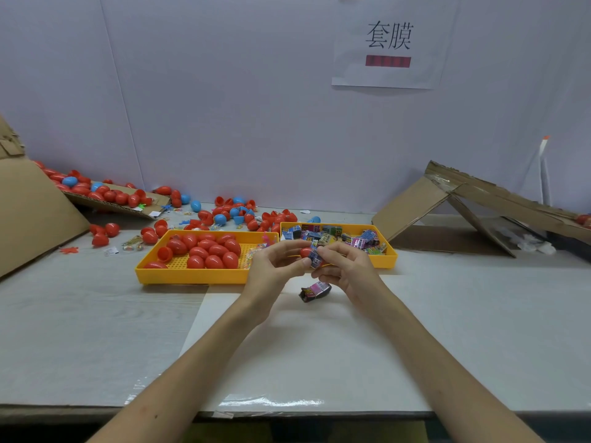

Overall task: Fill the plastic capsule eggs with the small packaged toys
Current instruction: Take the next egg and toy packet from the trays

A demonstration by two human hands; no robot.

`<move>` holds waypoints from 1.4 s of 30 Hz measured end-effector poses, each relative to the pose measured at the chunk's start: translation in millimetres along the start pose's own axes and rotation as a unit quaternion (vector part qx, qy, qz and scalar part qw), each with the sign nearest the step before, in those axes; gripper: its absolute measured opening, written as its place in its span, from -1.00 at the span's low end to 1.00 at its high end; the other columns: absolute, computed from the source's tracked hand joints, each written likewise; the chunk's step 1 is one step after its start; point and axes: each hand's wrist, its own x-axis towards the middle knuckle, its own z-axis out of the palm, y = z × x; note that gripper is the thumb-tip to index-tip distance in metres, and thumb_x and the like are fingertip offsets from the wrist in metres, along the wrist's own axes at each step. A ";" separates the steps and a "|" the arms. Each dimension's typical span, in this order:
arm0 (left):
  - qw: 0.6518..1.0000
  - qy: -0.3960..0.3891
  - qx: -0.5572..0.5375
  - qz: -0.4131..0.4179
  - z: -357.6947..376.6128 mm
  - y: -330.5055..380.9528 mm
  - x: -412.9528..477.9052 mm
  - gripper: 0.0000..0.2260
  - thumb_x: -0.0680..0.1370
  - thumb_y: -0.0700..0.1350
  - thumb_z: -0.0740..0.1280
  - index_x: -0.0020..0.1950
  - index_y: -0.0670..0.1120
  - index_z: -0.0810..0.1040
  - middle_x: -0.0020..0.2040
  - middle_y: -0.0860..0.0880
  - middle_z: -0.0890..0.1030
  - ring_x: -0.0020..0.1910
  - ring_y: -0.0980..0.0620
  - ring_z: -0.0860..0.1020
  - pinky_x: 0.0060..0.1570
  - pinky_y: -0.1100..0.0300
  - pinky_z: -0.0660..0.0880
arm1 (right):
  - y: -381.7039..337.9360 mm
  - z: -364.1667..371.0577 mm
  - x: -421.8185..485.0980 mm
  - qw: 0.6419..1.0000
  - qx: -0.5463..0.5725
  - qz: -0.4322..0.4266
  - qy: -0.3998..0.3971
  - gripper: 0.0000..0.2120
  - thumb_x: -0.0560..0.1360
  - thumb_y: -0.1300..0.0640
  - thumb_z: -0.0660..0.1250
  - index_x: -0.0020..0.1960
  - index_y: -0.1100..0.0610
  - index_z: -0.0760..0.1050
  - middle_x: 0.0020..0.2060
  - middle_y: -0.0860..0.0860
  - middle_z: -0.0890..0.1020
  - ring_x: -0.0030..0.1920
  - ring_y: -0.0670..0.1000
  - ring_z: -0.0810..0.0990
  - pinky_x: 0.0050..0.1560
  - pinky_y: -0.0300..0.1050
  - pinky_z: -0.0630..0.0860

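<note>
Both hands meet above the table, just in front of the two yellow trays. The left hand [275,266] curls its fingers and thumb round a red capsule egg piece [305,252]. Whether it is a half or a whole egg cannot be told, as the fingers cover most of it. The right hand [348,269] pinches a small blue-and-white toy packet [315,259] and holds it against the egg, between the fingertips of the two hands.

Directly below the hands, a second toy packet [315,290], pink and black, lies on the white sheet [303,346] that covers the near part of the table [80,330].

Just beyond the left hand, the left tray [192,276] holds a heap of red eggs [208,251]. The right tray [392,258], touching it on the right and partly hidden behind the hands, holds a pile of packaged toys [335,235].

Behind the trays, loose red and blue eggs [240,215] are scattered along the wall. Cardboard flaps [463,203] lean at the right, and a cardboard sheet [32,212] at the left. A paper sign [388,43] hangs on the wall above.
</note>
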 end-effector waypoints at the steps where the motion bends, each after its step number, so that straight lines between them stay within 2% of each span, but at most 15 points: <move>1: 1.000 -0.001 -0.001 0.000 -0.1 0.1 0.0 -0.77 0.52 -0.25 0.47 0.08 0.05 0.67 -0.03 0.10 0.74 0.00 0.11 0.69 -0.11 0.31 0.59 | -0.1 -0.1 0.0 1.000 0.001 0.001 0.000 -0.76 0.36 -0.01 0.48 -0.13 0.15 0.58 -0.21 0.12 0.71 -0.24 0.11 0.72 -0.23 -0.17 0.60; 6: 1.000 -0.004 -0.005 -0.001 -1.2 -0.1 0.1 -0.75 0.53 -0.27 0.46 0.09 0.06 0.67 -0.02 0.09 0.74 0.01 0.08 0.70 -0.08 0.29 0.60 | -1.1 -0.5 -0.7 1.000 0.010 0.004 -0.009 -0.84 0.37 0.03 0.47 -0.31 0.06 0.56 -0.20 0.16 0.71 -0.24 0.10 0.72 -0.23 -0.17 0.60; 13: 1.000 -0.004 -0.009 -0.002 -0.9 -1.1 0.7 -0.73 0.54 -0.28 0.44 0.11 0.07 0.66 -0.01 0.10 0.74 0.01 0.07 0.70 -0.09 0.27 0.61 | -2.4 -0.7 -1.3 1.000 0.026 0.010 -0.010 -0.82 0.38 0.05 0.46 -0.26 0.13 0.53 -0.21 0.16 0.71 -0.23 0.08 0.72 -0.21 -0.17 0.61; 16: 1.000 0.001 -0.018 0.004 -0.7 -0.7 0.5 -0.67 0.53 -0.25 0.47 0.21 0.10 0.63 0.05 0.06 0.73 0.06 0.07 0.69 -0.04 0.23 0.62 | -2.9 0.5 0.3 0.999 0.040 0.013 0.010 -0.83 0.46 0.08 0.44 -0.20 0.16 0.52 -0.20 0.13 0.71 -0.20 0.09 0.71 -0.17 -0.15 0.60; 19: 0.995 0.008 0.085 0.055 0.5 -1.9 -0.7 -0.57 0.50 -0.20 0.52 0.28 0.15 0.53 0.06 0.08 0.70 -0.01 0.15 0.69 -0.10 0.30 0.60 | -4.3 -3.7 3.8 0.993 0.096 0.002 0.067 -0.91 0.55 0.20 0.40 -0.07 0.17 0.50 -0.15 0.12 0.70 -0.10 0.10 0.71 -0.11 -0.13 0.62; 21: 0.976 -0.030 0.194 0.095 2.3 -7.5 -3.7 -0.55 0.50 -0.15 0.52 0.33 0.11 0.49 0.09 0.10 0.64 -0.01 0.17 0.66 -0.08 0.30 0.59 | -7.1 -13.3 5.7 0.982 0.152 -0.008 0.110 -0.89 0.54 0.26 0.40 -0.05 0.14 0.47 -0.15 0.09 0.69 -0.06 0.09 0.71 -0.14 -0.17 0.61; 25: 0.884 -0.133 0.429 0.130 3.2 -22.3 -9.9 -0.49 0.48 0.00 0.51 0.40 0.11 0.44 0.16 0.13 0.55 0.09 0.15 0.51 0.07 0.24 0.48 | -9.8 -29.1 9.4 0.971 0.183 0.025 0.152 -0.86 0.54 0.23 0.42 0.02 0.15 0.48 -0.13 0.08 0.68 -0.11 0.09 0.72 -0.22 -0.18 0.60; 28: 0.893 -0.122 0.417 0.116 -1.6 -26.4 -7.0 -0.55 0.50 -0.14 0.48 0.35 0.07 0.47 0.08 0.12 0.55 0.03 0.13 0.53 -0.06 0.38 0.48 | -10.7 -32.4 11.6 0.978 0.127 0.114 0.116 -0.77 0.53 0.17 0.44 0.13 0.24 0.53 -0.10 0.14 0.71 -0.18 0.04 0.73 -0.26 -0.21 0.62; 31: 0.902 -0.109 0.406 0.100 -4.5 -27.7 -3.8 -0.59 0.52 -0.18 0.46 0.33 0.06 0.48 0.01 0.12 0.54 0.00 0.14 0.55 -0.13 0.38 0.52 | -36.0 -42.0 21.9 0.981 0.080 0.164 0.063 -0.78 0.56 0.18 0.40 0.15 0.26 0.54 -0.16 0.14 0.73 -0.18 0.01 0.72 -0.24 -0.23 0.63; 34: 0.897 -0.123 0.415 0.090 -1.6 -28.4 -4.2 -0.59 0.52 -0.17 0.47 0.32 0.06 0.46 -0.02 0.13 0.56 -0.03 0.13 0.58 -0.09 0.34 0.51 | -89.5 -74.4 47.2 0.974 0.169 0.061 0.137 -0.76 0.64 0.19 0.28 0.27 0.25 0.49 -0.08 0.14 0.67 -0.20 0.00 0.70 -0.21 -0.23 0.64; 36: 0.896 -0.119 0.419 0.084 -0.6 -28.5 -4.3 -0.59 0.52 -0.17 0.46 0.31 0.07 0.46 -0.05 0.15 0.56 -0.07 0.14 0.58 -0.11 0.36 0.49 | -125.0 -104.0 62.2 0.945 0.244 -0.017 0.216 -0.67 0.67 0.14 0.23 0.40 0.23 0.39 0.09 0.18 0.59 0.01 0.09 0.70 -0.03 -0.13 0.63; 38: 0.898 -0.116 0.418 0.076 -1.2 -29.0 -4.1 -0.59 0.53 -0.18 0.46 0.31 0.08 0.45 -0.08 0.18 0.55 -0.09 0.17 0.58 -0.15 0.41 0.47 | -137.7 -126.2 69.8 0.944 0.192 0.003 0.269 -0.58 0.69 0.11 0.18 0.51 0.20 0.26 0.30 0.27 0.49 0.27 0.21 0.58 0.17 0.01 0.55; 39: 0.898 -0.116 0.419 0.073 -1.6 -29.0 -4.2 -0.59 0.53 -0.18 0.46 0.31 0.08 0.45 -0.09 0.19 0.55 -0.09 0.18 0.58 -0.17 0.43 0.46 | -133.6 -127.4 69.8 0.950 0.120 0.033 0.287 -0.58 0.70 0.12 0.15 0.52 0.20 0.25 0.35 0.27 0.46 0.29 0.21 0.56 0.19 0.02 0.53; 40: 0.896 -0.118 0.421 0.072 -1.6 -28.6 -3.8 -0.59 0.53 -0.19 0.46 0.31 0.09 0.45 -0.09 0.20 0.54 -0.09 0.19 0.57 -0.18 0.44 0.45 | -123.8 -123.8 67.6 0.954 0.043 0.057 0.291 -0.62 0.70 0.14 0.13 0.49 0.20 0.31 0.33 0.26 0.49 0.23 0.19 0.60 0.15 -0.01 0.53; 42: 0.895 -0.119 0.425 0.072 -0.5 -28.5 -3.5 -0.58 0.53 -0.19 0.46 0.32 0.09 0.44 -0.09 0.20 0.54 -0.08 0.19 0.57 -0.17 0.44 0.44 | -93.8 -105.2 58.4 0.961 -0.071 0.065 0.258 -0.77 0.67 0.18 0.17 0.23 0.22 0.52 0.11 0.20 0.65 -0.08 0.07 0.68 -0.10 -0.11 0.58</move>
